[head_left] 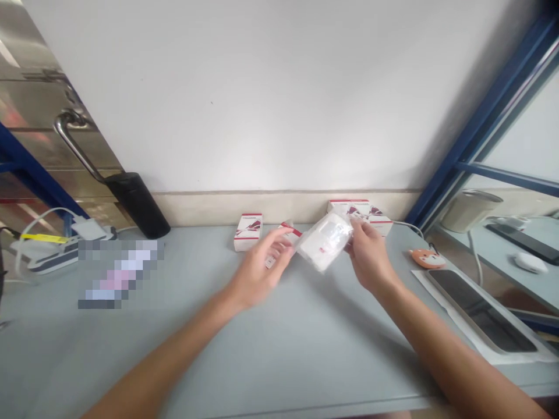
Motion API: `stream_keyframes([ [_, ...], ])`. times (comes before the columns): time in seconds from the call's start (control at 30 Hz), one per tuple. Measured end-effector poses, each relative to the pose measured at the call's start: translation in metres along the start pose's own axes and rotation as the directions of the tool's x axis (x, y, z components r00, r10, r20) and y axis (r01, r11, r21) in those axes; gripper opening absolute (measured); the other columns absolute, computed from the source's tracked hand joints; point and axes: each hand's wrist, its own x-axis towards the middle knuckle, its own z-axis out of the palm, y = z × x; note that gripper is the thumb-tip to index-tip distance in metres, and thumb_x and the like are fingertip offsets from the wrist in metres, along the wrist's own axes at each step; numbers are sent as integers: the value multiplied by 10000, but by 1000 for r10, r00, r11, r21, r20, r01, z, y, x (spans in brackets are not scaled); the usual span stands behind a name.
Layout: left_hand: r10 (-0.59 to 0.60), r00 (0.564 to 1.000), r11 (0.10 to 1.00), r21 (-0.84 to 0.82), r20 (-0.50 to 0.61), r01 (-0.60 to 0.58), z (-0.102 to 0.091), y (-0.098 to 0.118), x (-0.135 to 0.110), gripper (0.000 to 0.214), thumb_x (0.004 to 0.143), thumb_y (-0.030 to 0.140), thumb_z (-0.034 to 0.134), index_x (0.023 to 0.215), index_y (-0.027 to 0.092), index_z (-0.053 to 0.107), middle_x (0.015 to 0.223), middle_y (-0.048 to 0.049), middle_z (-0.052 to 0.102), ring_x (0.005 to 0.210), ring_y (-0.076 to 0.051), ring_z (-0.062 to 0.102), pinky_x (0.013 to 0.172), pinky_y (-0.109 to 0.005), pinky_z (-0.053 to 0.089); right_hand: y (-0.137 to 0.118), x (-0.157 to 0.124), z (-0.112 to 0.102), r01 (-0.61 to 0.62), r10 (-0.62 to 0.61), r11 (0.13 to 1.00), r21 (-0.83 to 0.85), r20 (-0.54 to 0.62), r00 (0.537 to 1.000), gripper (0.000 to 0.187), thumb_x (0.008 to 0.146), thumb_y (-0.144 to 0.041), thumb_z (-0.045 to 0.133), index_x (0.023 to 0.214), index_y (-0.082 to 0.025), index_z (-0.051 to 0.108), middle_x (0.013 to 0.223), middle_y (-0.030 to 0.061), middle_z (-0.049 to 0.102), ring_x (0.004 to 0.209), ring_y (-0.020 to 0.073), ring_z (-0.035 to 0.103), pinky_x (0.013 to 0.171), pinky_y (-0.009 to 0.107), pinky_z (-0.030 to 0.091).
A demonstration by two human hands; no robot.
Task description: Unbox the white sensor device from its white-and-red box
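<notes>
Plastic-wrapped white packet [325,241] is pinched between my right hand's [369,256] fingers above the grey table [279,361], my left hand [257,270] spread just beside it, red-and-white cartons [248,231] standing behind it.

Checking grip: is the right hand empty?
No, the right hand is gripping a clear plastic bag with white contents.

A pixelated patch [121,273] hides something on the grey table [218,361]; the clear plastic bag's [325,241] contents are too glary to make out, more or less.
</notes>
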Motion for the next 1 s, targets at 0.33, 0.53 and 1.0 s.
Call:
stream_keyframes([
  [0.33,-299,856,431,-741,421,515,38,-16,-9,421,974,505,683,1194,146,669,976,-102,727,739,-190,713,699,-309,527,-22,-13,5,326,-293,922,-209,174,940,358,921,-575,726,977,-238,621,866,-4,642,684,137,602,586,280,567],
  [0.53,-283,777,285,-724,562,628,36,-26,-9,428,988,497,639,1191,125,697,1044,-150,751,847,-275,764,794,-376,534,-34,-18,0,584,-558,793,-173,176,811,294,927,-429,778,1074,-269,580,787,-26,626,646,145,615,565,286,535],
  [1.0,-198,759,472,-619,620,628,30,-21,-16,570,913,267,790,1445,305,588,1273,-122,700,1025,-292,773,993,-476,520,-41,10,-15,816,-846,533,-224,-180,502,152,977,-247,697,1070,-267,579,1038,14,607,913,202,737,792,394,636],
])
